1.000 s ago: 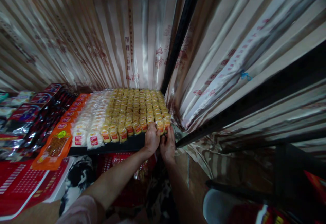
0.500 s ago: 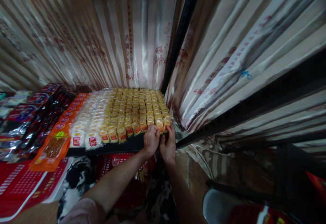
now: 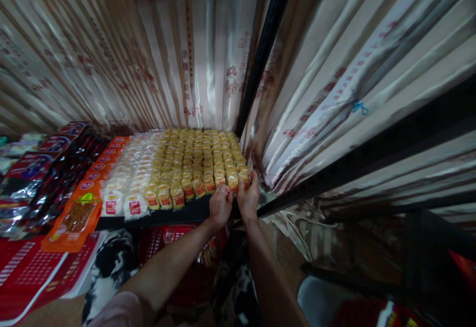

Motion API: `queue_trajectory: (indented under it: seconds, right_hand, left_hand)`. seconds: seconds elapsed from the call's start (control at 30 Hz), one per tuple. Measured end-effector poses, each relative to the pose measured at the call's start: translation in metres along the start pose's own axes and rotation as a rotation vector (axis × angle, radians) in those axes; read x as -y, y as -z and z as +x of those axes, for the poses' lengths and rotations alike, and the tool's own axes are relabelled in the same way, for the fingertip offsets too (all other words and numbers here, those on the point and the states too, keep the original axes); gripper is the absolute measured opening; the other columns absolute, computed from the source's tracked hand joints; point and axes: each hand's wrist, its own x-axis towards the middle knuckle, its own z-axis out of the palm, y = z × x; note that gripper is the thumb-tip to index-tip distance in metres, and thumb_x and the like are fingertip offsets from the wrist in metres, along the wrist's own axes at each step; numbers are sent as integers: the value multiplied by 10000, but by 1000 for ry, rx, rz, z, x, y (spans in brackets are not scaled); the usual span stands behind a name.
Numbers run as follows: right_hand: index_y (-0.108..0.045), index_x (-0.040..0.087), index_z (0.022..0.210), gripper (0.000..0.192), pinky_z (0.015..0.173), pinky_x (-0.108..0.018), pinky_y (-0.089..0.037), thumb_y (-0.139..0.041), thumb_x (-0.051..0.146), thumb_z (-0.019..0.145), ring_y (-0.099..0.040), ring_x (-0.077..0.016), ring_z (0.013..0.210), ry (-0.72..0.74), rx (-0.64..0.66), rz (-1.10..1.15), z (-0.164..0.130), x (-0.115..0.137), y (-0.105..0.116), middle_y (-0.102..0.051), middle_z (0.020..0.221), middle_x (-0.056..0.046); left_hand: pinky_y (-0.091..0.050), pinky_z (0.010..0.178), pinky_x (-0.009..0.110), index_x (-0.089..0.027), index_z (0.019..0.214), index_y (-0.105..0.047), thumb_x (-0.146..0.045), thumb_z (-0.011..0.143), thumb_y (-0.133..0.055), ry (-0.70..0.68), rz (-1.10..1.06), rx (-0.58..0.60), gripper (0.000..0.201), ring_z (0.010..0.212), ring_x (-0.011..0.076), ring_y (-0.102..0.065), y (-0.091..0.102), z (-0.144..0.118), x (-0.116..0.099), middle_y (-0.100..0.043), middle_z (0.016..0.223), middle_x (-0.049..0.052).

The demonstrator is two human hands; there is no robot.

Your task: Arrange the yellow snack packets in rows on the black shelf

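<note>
Both hands sat side by side at the front right corner of the desk [image 3: 178, 214]. Left hand [image 3: 220, 206] was curled over the front yellow packs [image 3: 197, 161]; whether it gripped one I couldn't tell. Right hand [image 3: 248, 197] was clamped on the corner pack [image 3: 243, 176], thumb on top. Way too many yellow packs to count, glossy little pouches in about seven columns. Left of the hands were two columns of white packs [image 3: 128, 188], then one orange column [image 3: 87, 193], then dark foil bags [image 3: 48, 178]. Shiny striped curtains [image 3: 167, 54] hung behind.
</note>
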Motion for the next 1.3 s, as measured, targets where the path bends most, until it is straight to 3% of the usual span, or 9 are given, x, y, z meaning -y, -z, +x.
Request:
queue_trajectory:
  seconds: [0.3,0.53,1.03,1.3]
  right_hand:
    - [-481,144,1236,439,1007,-389,-380,-407,324,842,-497,-211,1149,39,46,46,1,-6,3,-541,1245,-140]
    - [-515,138,1185,413,952,-395,-418,-379,354,860,-534,-223,1074,71,-4,-14,2,-10,1,-586,1157,-150]
    - [-274,87,1395,544,1108,-430,-248,-268,343,915,-291,-214,1337,88,96,-77,-10,-9,-3,-339,1431,-172]
    - [-268,63,1392,581,1107,-444,-237,-272,392,912,-237,-239,1361,26,86,-84,-15,-3,5,-283,1453,-192]
  left_hand:
    - [-409,681,205,-196,749,-484,-195,868,-433,-87,27,-42,129,705,105,-501,-10,-7,13,-516,745,-16]
    - [-418,689,216,-194,758,-479,-189,870,-428,-134,-4,-65,123,704,110,-494,-12,-8,16,-514,753,-6]
    - [-412,692,220,-195,724,-479,-150,861,-408,-139,-40,-58,161,701,116,-480,-12,-8,17,-494,724,-6]
    - [-407,674,222,-195,729,-488,-173,866,-414,-130,-58,-61,157,691,116,-477,-13,-9,18,-500,722,-4]
